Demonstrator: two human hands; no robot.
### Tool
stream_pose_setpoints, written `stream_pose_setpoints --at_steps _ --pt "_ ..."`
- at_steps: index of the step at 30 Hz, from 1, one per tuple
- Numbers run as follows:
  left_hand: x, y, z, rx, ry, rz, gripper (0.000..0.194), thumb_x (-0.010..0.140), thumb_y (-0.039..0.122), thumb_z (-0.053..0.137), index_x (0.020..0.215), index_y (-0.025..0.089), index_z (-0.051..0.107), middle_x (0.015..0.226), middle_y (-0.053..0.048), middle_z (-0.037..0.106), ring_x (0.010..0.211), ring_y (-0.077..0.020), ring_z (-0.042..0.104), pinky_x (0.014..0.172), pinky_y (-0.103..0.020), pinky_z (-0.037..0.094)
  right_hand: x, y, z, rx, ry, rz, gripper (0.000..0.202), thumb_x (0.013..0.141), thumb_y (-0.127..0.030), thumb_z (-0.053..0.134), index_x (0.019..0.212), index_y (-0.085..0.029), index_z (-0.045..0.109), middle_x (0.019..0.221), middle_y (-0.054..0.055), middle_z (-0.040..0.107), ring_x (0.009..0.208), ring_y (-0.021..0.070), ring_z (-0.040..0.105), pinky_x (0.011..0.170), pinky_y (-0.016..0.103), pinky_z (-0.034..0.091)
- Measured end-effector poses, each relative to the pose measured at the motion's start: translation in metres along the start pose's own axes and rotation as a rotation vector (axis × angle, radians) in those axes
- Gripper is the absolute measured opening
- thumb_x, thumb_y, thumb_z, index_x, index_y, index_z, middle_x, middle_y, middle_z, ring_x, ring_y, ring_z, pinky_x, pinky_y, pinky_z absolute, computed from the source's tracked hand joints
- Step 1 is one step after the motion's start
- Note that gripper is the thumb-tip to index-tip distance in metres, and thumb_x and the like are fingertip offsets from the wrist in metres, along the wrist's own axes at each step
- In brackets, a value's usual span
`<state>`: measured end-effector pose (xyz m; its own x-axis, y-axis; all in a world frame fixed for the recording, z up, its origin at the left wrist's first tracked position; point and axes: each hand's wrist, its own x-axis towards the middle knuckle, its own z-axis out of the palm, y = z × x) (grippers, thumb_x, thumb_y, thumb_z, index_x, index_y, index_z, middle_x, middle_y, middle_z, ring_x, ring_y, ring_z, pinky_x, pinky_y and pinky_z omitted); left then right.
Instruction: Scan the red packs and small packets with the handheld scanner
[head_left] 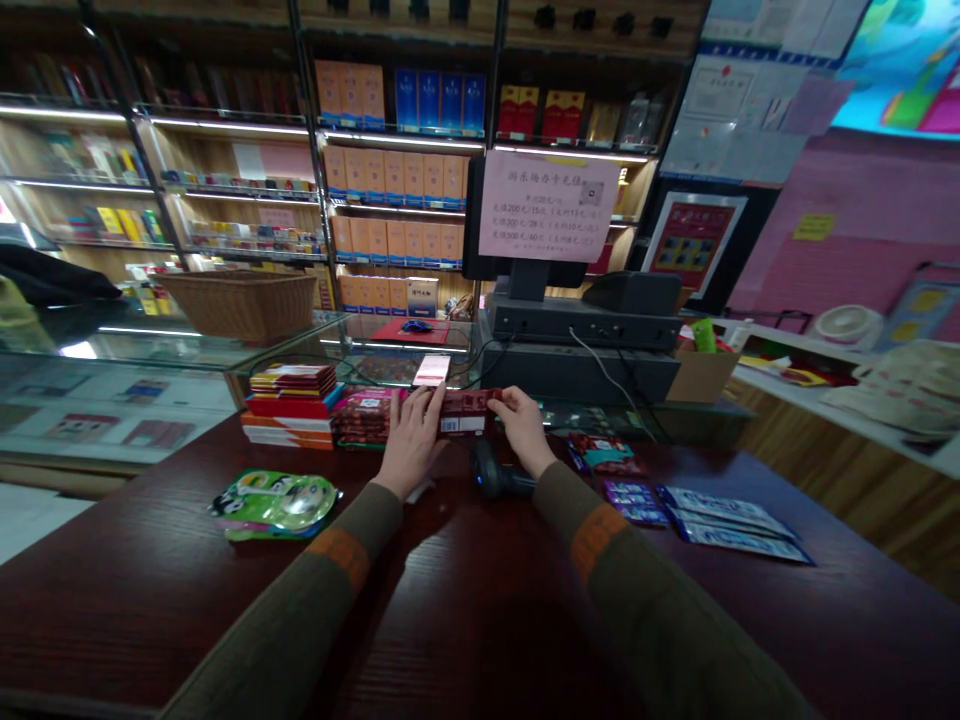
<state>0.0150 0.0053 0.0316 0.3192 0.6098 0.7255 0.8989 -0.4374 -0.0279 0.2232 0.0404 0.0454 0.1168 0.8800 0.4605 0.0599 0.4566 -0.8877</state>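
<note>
A dark red-brown snack packet [466, 412] with a white label patch stands upright near the far edge of the dark wooden counter. My right hand [526, 430] pinches its right end between thumb and fingers. Over its left end lies my left hand [412, 438], fingers stretched and slightly apart, also touching the stack of pink-and-brown packets [364, 418]; its thumb is hard to make out. Just below the right hand rests a black handheld scanner [491, 472] with a small blue light, its handle partly behind my right wrist.
Left lie stacked red, white and orange boxes [291, 412] and a green panda-patterned package [277, 503]. Blue packets [735, 523], purple packets [634, 503] and a brown-and-teal packet [606, 455] lie right. Behind stand a monitor with a paper sign [541, 205] and a wicker basket [240, 305].
</note>
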Motion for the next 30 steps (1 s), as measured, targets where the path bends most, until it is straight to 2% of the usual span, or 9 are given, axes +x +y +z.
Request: stream_pose_setpoints --at_steps 7,12,18,21,23,25,28,30 --pt "-0.012 -0.006 0.003 0.005 0.015 -0.036 0.097 0.081 0.023 0.068 0.159 0.015 0.012 0.141 -0.019 0.052 0.143 -0.0343 0.039 0.124 -0.06 0.01 -0.001 0.002 0.011 -0.043 -0.048 0.018 0.024 0.074 -0.045 0.066 0.078 -0.023 0.057 0.077 0.001 0.069 0.075 0.0192 0.064 0.069 0.03 0.051" --pt "-0.018 -0.005 0.009 0.001 0.042 -0.06 0.093 0.078 0.022 0.069 0.157 0.013 0.021 0.139 -0.018 0.054 0.138 -0.0328 0.044 0.126 -0.057 0.01 -0.002 0.007 0.015 -0.039 -0.052 0.041 0.024 0.073 -0.044 0.067 0.08 -0.022 0.059 0.078 0.002 0.07 0.073 0.0201 0.065 0.068 0.031 0.052" --pt "-0.024 -0.002 0.015 -0.037 0.06 -0.092 0.085 0.076 0.023 0.071 0.152 0.014 0.033 0.134 -0.017 0.057 0.131 -0.0318 0.049 0.121 -0.051 0.024 -0.002 0.008 0.01 -0.059 -0.093 0.03 0.028 0.076 -0.042 0.064 0.091 -0.019 0.066 0.088 0.006 0.075 0.082 0.0216 0.069 0.075 0.034 0.054" --pt "-0.024 -0.004 0.016 -0.05 0.045 -0.127 0.086 0.074 0.023 0.072 0.151 0.015 0.034 0.135 -0.017 0.056 0.13 -0.0335 0.049 0.116 -0.05 0.032 -0.008 0.006 0.0 -0.115 -0.1 0.008 0.038 0.08 -0.04 0.062 0.111 -0.019 0.066 0.106 0.01 0.075 0.098 0.0231 0.07 0.087 0.037 0.055" --pt "-0.025 -0.005 0.016 -0.05 0.038 -0.154 0.086 0.074 0.023 0.072 0.151 0.016 0.034 0.135 -0.017 0.056 0.128 -0.0343 0.049 0.113 -0.05 0.035 -0.018 0.005 -0.014 -0.195 -0.096 -0.02 0.043 0.084 -0.04 0.06 0.122 -0.021 0.062 0.117 0.011 0.073 0.108 0.0235 0.068 0.095 0.039 0.052" --pt "-0.026 -0.006 0.014 -0.044 0.032 -0.161 0.085 0.074 0.023 0.072 0.151 0.017 0.035 0.135 -0.017 0.056 0.128 -0.0343 0.05 0.112 -0.05 0.036 -0.034 0.006 -0.032 -0.316 -0.129 -0.027 0.045 0.088 -0.043 0.057 0.129 -0.023 0.06 0.119 0.01 0.072 0.11 0.0238 0.068 0.1 0.042 0.05" --pt "-0.027 -0.005 0.012 -0.036 0.038 -0.144 0.085 0.074 0.024 0.073 0.151 0.016 0.035 0.136 -0.017 0.056 0.13 -0.0334 0.049 0.118 -0.052 0.029 -0.059 0.009 -0.06 -0.561 -0.28 -0.065 0.049 0.091 -0.048 0.058 0.135 -0.026 0.056 0.122 0.009 0.071 0.115 0.0257 0.066 0.103 0.046 0.047" --pt "-0.027 -0.005 0.012 -0.04 0.042 -0.13 0.087 0.074 0.025 0.073 0.151 0.017 0.034 0.136 -0.016 0.057 0.132 -0.0328 0.048 0.122 -0.054 0.021 -0.072 0.011 -0.074 -0.755 -0.397 -0.121 0.062 0.083 -0.05 0.068 0.138 -0.028 0.054 0.125 0.009 0.07 0.119 0.0287 0.063 0.104 0.049 0.044"
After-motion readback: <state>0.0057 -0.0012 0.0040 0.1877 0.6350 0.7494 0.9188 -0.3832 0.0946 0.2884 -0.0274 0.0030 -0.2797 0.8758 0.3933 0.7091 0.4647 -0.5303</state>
